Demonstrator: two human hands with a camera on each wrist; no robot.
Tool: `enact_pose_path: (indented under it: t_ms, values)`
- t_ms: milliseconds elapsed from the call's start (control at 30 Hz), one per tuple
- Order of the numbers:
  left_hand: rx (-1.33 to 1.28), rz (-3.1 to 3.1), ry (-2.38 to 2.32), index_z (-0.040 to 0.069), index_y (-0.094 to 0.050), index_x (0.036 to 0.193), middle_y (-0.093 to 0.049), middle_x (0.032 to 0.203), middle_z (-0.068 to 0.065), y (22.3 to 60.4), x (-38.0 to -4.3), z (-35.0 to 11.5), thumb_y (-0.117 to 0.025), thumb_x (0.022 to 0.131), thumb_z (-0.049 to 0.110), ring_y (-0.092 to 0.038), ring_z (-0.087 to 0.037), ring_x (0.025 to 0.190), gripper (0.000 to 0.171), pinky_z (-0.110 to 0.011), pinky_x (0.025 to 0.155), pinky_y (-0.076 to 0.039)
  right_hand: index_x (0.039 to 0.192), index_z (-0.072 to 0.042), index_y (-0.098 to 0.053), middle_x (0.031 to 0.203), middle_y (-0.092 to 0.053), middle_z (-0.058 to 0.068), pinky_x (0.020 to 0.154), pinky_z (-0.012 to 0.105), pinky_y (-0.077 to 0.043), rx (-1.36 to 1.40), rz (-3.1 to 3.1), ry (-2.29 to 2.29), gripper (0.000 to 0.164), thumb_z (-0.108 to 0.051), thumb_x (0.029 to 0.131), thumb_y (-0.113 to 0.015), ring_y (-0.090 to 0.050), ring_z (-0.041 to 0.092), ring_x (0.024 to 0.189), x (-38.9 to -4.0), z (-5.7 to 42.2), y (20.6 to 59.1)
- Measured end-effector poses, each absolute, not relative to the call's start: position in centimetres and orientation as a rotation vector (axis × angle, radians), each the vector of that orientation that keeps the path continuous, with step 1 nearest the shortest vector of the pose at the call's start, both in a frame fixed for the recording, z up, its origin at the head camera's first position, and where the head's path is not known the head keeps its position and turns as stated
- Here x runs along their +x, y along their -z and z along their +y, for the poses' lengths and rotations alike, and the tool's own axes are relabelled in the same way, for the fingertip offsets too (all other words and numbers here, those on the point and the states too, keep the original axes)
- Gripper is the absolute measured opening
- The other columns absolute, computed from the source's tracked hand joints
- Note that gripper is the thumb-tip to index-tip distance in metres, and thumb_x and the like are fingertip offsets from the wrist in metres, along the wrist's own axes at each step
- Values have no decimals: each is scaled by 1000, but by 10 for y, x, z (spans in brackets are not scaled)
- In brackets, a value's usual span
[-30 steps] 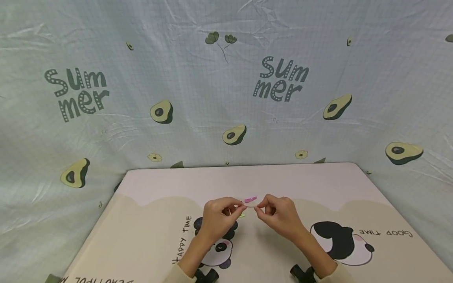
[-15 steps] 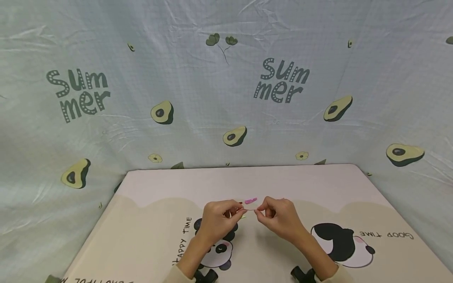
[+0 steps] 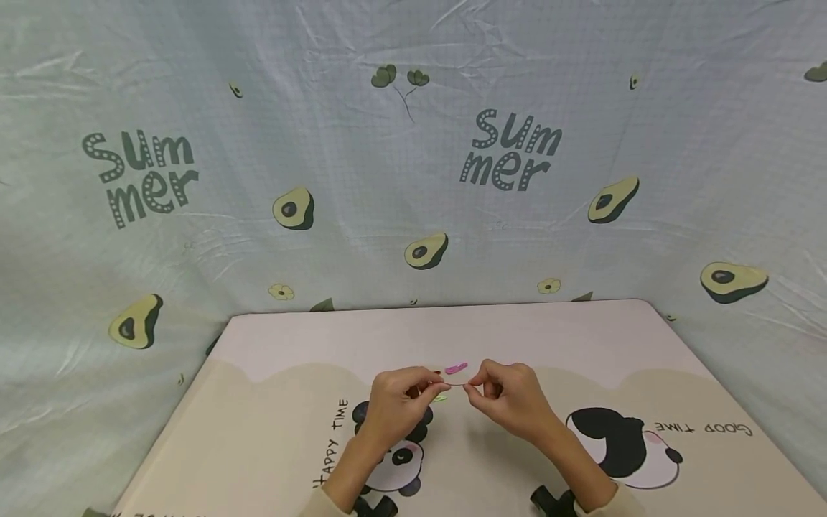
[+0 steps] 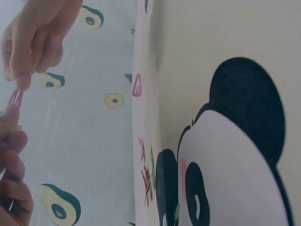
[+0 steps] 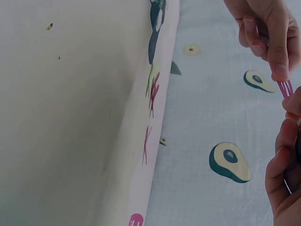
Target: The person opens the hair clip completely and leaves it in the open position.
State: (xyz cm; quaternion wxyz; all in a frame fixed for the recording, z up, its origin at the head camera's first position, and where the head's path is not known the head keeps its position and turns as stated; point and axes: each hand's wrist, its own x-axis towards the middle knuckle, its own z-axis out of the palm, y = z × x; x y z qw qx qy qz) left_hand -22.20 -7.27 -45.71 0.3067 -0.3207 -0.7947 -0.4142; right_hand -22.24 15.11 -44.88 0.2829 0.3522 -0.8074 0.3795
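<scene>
A thin pink hair clip is stretched between my two hands above the table. My left hand pinches one end between thumb and index finger. Opposite it, my right hand pinches the other end the same way. Slim prongs of the clip show between the fingertips in both wrist views. Beyond the hands, a bright pink clip lies on the table. Near the left fingers are a green clip and a red one, partly hidden by the hand.
The table cover is beige and pale pink with printed animals and words. In the left wrist view a pile of red and green clips lies near a printed panda, with a single pink clip farther along. Behind the table hangs a curtain.
The hands keep their pinch and stay almost in place, lowering very slightly. The red clip has come into sight beside the left fingers. The head view has shifted a little.
</scene>
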Motion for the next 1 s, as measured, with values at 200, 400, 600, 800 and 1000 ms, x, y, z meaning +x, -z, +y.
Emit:
enact_pose_path:
  t_ms: [200,400,600,800,1000]
  values:
    - [-848,-2095,1101,11,-78,86,-68,61,5,458,-222,-72,-86,82,11,-45,6,53,9,-7,50,-39,76,-17,-67,53,-47,-14,50,6,-27,943,-2158,-1017,28,4,72,-85,-32,-13,53,-224,151,449]
    - [-851,-2064,1082,10,-78,85,-68,60,4,458,-223,-69,-87,81,9,-47,4,51,10,-6,50,-38,76,-18,-66,53,-48,-15,51,7,-28,934,-2143,-1010,29,4,72,-84,-33,-14,52,-225,151,449]
    - [-858,-2041,1044,10,-78,83,-73,66,3,458,-223,-68,-88,79,8,-48,3,50,11,-5,51,-39,76,-18,-67,53,-48,-14,49,8,-29,934,-2136,-1022,29,6,72,-83,-34,-13,52,-225,152,449]
    - [-875,-2008,1029,11,-78,83,-73,65,4,461,-224,-68,-89,77,7,-48,3,49,12,-5,51,-38,75,-18,-65,52,-47,-15,49,7,-27,926,-2167,-1036,30,6,73,-84,-32,-15,52,-225,152,450]
    - [-870,-2009,1059,10,-80,83,-72,64,3,459,-223,-69,-89,77,7,-49,3,48,11,-5,50,-38,75,-17,-66,52,-48,-14,47,7,-27,937,-2158,-1058,30,7,72,-83,-32,-15,52,-224,151,450]
